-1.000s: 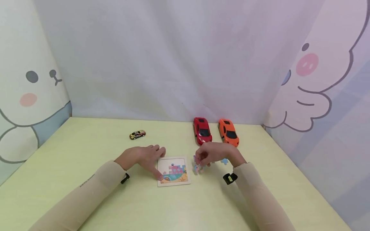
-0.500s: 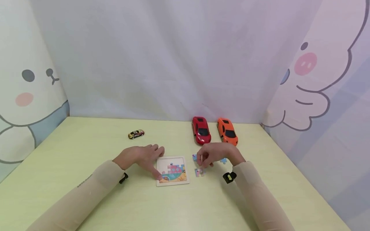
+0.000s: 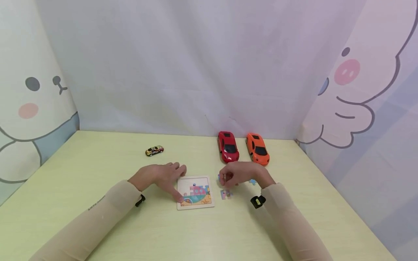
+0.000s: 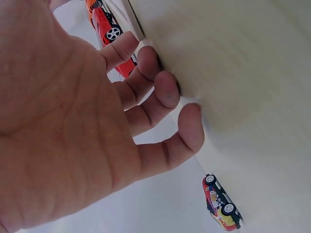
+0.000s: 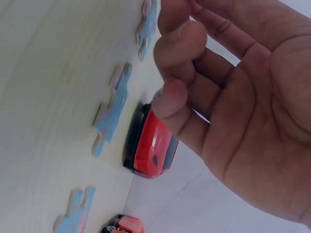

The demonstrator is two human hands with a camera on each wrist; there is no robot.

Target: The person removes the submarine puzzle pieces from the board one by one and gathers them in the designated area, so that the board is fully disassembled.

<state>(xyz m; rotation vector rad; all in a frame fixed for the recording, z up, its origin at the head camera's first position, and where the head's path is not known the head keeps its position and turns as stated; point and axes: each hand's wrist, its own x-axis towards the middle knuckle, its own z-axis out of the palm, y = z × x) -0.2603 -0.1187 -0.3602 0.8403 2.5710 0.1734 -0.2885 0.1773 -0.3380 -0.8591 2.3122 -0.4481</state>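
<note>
two bare hands, no gloves or rings visible. left hand (image 3: 161,175) and right hand (image 3: 240,173) both come out of long, close-fitting beige sleeves that run to the wrists. left sleeve (image 3: 88,221) has a small line of dark lettering along the forearm, too small to read. small black device (image 3: 140,200) at the left wrist, black device with a yellow-green spot (image 3: 258,201) at the right wrist.

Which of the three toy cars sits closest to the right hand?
The red car, directly behind the right hand. The orange car stands beside it, slightly further right, and the small yellow car sits far off to the left.
</note>
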